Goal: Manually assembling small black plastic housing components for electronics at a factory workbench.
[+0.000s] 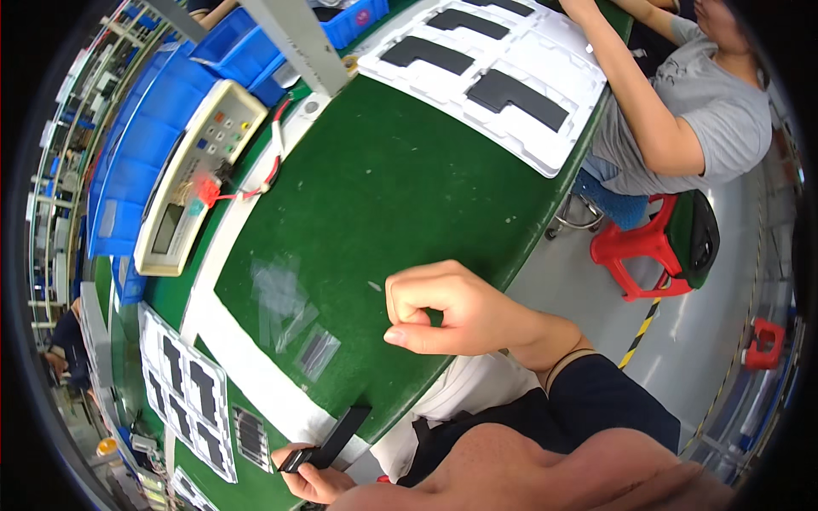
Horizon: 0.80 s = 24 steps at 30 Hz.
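Observation:
At the near edge of the green-topped table, my left hand (313, 487) grips a long flat black piece (342, 436), its far end pointing up and to the right. My fingers wrap its lower end, where a short dark part with pale lines shows. My right hand (443, 311) hovers over the table's right edge, its fingers curled into a loose fist with the thumb along them. No object shows in it. Left of that hand, clear plastic film pieces (279, 294) and a small clear sheet with dark strips (318, 353) lie on the green mat (366, 196).
A white tray (545, 162) of black L-shaped pieces lies at the far right, near a seated person (673, 119). A beige meter (162, 230) with red leads and blue bins (128, 170) line the left. Another tray (223, 426) lies near left. A red stool (635, 247) stands right.

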Each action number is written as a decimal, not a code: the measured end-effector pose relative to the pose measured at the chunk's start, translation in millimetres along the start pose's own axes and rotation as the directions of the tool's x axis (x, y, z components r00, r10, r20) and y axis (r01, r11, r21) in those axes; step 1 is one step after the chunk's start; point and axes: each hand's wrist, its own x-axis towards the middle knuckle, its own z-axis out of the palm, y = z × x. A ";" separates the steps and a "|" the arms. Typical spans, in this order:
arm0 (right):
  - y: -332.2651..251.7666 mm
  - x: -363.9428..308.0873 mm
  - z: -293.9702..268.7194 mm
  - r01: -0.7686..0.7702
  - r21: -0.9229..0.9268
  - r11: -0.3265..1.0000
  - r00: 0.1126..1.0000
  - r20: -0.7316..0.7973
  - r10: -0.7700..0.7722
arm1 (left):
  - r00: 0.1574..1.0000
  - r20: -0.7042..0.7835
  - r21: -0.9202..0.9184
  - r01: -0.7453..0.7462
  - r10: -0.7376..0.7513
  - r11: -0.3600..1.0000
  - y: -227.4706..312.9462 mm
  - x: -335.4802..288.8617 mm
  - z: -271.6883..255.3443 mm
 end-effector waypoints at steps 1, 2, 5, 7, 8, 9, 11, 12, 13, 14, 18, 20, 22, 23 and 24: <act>-6.5 5.5 6.2 0.040 -0.027 0.999 0.999 -0.015 -0.041 | 1.000 -0.014 0.090 0.004 -0.002 0.996 -5.2 -6.4 -6.5; -18.6 13.6 11.0 0.102 -0.033 0.994 0.995 0.026 -0.101 | 0.997 -0.069 0.105 0.036 -0.029 0.994 -7.8 -9.6 -8.2; -59.3 29.4 43.8 0.282 -0.009 0.959 0.950 0.142 -0.278 | 0.977 -0.189 0.088 0.121 -0.103 0.989 10.1 -9.6 4.8; -69.4 46.6 64.1 0.430 -0.059 0.901 0.876 0.269 -0.401 | 0.997 -0.019 0.046 0.070 -0.069 0.996 5.4 -1.7 3.4; -74.2 46.5 78.8 0.464 -0.078 0.883 0.854 0.303 -0.422 | 0.984 -0.014 0.023 0.176 -0.176 0.984 14.8 -1.6 6.1; -79.1 46.3 91.4 0.497 -0.099 0.862 0.832 0.335 -0.442 | 0.985 -0.044 0.024 0.170 -0.169 0.985 14.2 2.2 5.5; -97.6 37.6 115.0 0.483 -0.017 0.876 0.784 0.455 -0.423 | 0.995 0.090 0.064 0.040 -0.046 0.997 18.7 -4.1 -8.6; -104.2 34.6 126.4 0.512 -0.010 0.859 0.737 0.518 -0.433 | 0.998 0.053 0.068 0.039 -0.043 0.997 19.9 -7.5 -11.9; -107.9 37.3 134.0 0.552 -0.012 0.834 0.684 0.578 -0.445 | 0.999 0.035 0.066 0.038 -0.040 0.997 19.3 -8.4 -12.2; -110.4 36.5 143.8 0.555 -0.010 0.832 0.661 0.612 -0.434 | 0.999 0.017 0.064 0.038 -0.039 0.997 18.8 -8.6 -12.9; -127.2 18.6 178.3 0.727 0.011 0.686 0.526 0.634 -0.567 | 0.997 -0.001 0.075 0.083 -0.083 0.994 26.6 -11.9 -16.6; -132.7 12.3 187.2 0.843 -0.001 0.538 0.369 0.729 -0.577 | 0.995 0.025 0.079 0.094 -0.096 0.992 27.2 -12.5 -16.7; -137.7 11.1 194.9 0.867 -0.034 0.497 0.353 0.747 -0.563 | 0.993 0.047 0.084 0.104 -0.108 0.991 25.5 -9.7 -15.8; -142.0 7.6 199.7 0.882 -0.060 0.467 0.342 0.764 -0.548 | 0.991 0.053 0.092 0.116 -0.121 0.989 27.2 -10.2 -16.6; -145.6 2.6 201.6 0.893 -0.141 0.428 0.363 0.789 -0.496 | 0.988 0.063 0.100 0.132 -0.138 0.986 27.8 -10.2 -16.8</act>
